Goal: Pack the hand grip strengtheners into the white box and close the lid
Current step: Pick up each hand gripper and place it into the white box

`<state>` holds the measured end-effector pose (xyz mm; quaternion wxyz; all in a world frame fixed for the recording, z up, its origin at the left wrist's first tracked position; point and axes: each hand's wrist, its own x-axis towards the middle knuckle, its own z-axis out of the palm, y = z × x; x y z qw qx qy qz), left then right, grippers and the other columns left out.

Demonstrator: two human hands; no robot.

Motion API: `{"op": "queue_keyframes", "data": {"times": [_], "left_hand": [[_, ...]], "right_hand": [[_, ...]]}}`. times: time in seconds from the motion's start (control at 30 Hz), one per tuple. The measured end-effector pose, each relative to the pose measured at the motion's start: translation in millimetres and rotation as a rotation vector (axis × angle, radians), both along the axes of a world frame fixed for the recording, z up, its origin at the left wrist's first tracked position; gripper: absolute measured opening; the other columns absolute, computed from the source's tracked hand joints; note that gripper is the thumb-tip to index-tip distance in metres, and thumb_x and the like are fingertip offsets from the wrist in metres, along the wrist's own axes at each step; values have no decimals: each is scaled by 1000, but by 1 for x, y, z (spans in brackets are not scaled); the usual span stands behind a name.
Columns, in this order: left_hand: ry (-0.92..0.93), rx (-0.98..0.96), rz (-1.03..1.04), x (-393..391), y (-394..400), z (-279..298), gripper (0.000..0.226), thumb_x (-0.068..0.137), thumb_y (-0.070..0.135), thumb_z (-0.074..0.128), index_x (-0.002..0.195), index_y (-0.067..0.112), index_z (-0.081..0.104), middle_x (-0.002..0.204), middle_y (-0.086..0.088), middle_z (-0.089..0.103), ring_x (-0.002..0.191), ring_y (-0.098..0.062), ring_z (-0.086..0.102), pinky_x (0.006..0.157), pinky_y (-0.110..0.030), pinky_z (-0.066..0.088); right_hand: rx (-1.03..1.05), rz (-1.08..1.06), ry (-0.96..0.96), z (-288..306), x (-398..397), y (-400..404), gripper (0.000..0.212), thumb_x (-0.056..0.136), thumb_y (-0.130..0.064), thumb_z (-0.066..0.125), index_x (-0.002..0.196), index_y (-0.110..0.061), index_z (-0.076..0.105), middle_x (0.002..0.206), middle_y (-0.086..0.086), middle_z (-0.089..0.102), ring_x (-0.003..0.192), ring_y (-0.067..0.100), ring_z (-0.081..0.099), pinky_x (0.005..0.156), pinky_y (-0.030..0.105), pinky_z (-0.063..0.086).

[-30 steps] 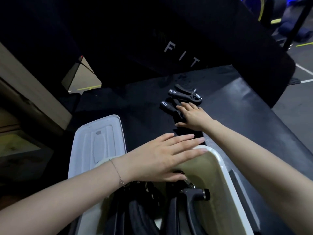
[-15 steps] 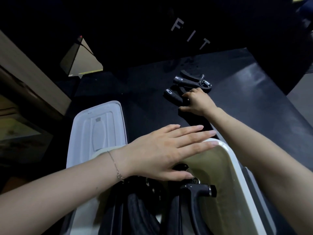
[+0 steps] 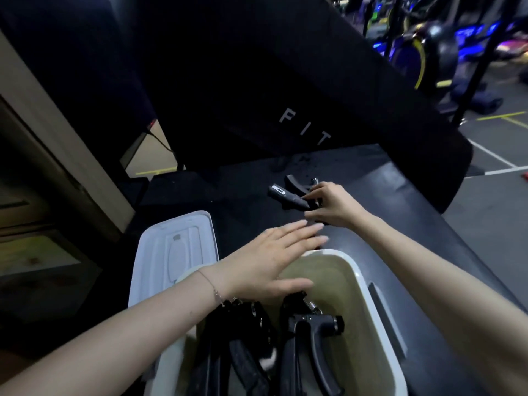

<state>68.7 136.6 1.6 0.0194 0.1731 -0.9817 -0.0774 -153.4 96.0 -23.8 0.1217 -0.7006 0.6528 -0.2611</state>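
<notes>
The white box [image 3: 371,298] stands open in front of me with several black hand grip strengtheners [image 3: 311,338] lying inside. My left hand [image 3: 274,264] hovers flat over the box's far end, fingers spread, holding nothing. Farther out on the black table, my right hand [image 3: 334,205] is closed around a black grip strengthener [image 3: 285,195] whose handle with a silver tag sticks out to the left. Another grip strengthener [image 3: 295,181] lies just behind it, partly hidden by my fingers. The white lid [image 3: 174,252] lies flat to the left of the box.
A black padded panel with white letters [image 3: 303,130] rises behind the table [image 3: 400,195]. The table's right edge drops to a grey floor with painted lines [image 3: 497,158]. Gym machines [image 3: 423,50] stand at the far right. A beige wall edge [image 3: 51,132] runs along the left.
My right hand has closed on the nearer grip strengthener and raised it slightly off the table. My left hand has stayed over the box. The view has tilted upward.
</notes>
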Motion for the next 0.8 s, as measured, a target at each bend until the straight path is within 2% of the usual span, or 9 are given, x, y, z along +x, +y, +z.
{"op": "queue_keyframes", "data": {"times": [0.07,0.2,0.3,0.37,0.47,0.57,0.63,0.73,0.8], "left_hand": [[92,-38,92,5,-1,10,68,91,53,40,149,32,12,158,16,4,145,-1,-3,119,-33,13],[146,-276,275,9,-11,32,72,89,33,53,150,26,15,159,9,10,146,-8,3,116,-44,20],[199,-564,271,8,-10,52,68,82,23,60,144,20,32,154,3,31,143,-15,22,109,-55,32],[246,-726,216,7,-8,61,56,84,27,51,139,18,43,146,2,45,136,-20,40,105,-53,38],[332,-873,96,5,-4,72,43,85,25,52,127,18,56,125,1,62,120,-22,56,102,-45,44],[391,-920,-14,9,4,77,32,83,19,64,115,15,64,103,-1,66,98,-22,63,92,-34,51],[389,-901,-17,13,11,78,25,84,28,62,107,16,66,94,1,66,82,-19,63,70,-30,57],[389,-811,140,20,22,77,30,84,42,50,95,21,68,83,7,65,70,-13,60,38,-27,48],[456,-673,264,26,28,78,29,81,42,55,96,21,68,85,7,65,74,-13,62,40,-27,49]], "right_hand": [[40,-8,-130,23,6,16,22,70,-25,74,89,-15,74,85,11,69,74,14,59,70,34,48],[162,78,-436,67,18,49,8,75,-19,73,74,-11,73,51,-4,58,48,4,47,48,21,40],[220,117,-591,90,25,68,17,77,-20,71,61,-20,71,60,5,54,60,15,44,56,24,33],[256,127,-653,97,29,79,18,77,-24,70,59,-22,72,70,11,47,70,22,37,62,31,29],[305,148,-731,101,36,96,11,78,-20,68,71,-17,76,77,13,59,75,19,50,71,29,39],[325,194,-848,100,40,112,13,84,-5,60,83,0,72,75,11,68,68,12,62,65,18,47],[407,248,-984,98,42,122,15,86,-3,54,87,3,68,78,14,71,72,17,69,66,21,52],[481,255,-1052,96,41,134,24,88,-15,50,102,-2,64,88,13,73,83,21,70,75,28,54],[403,215,-1051,93,37,136,34,83,-24,56,111,-6,63,92,10,73,89,21,70,82,32,50]]}}
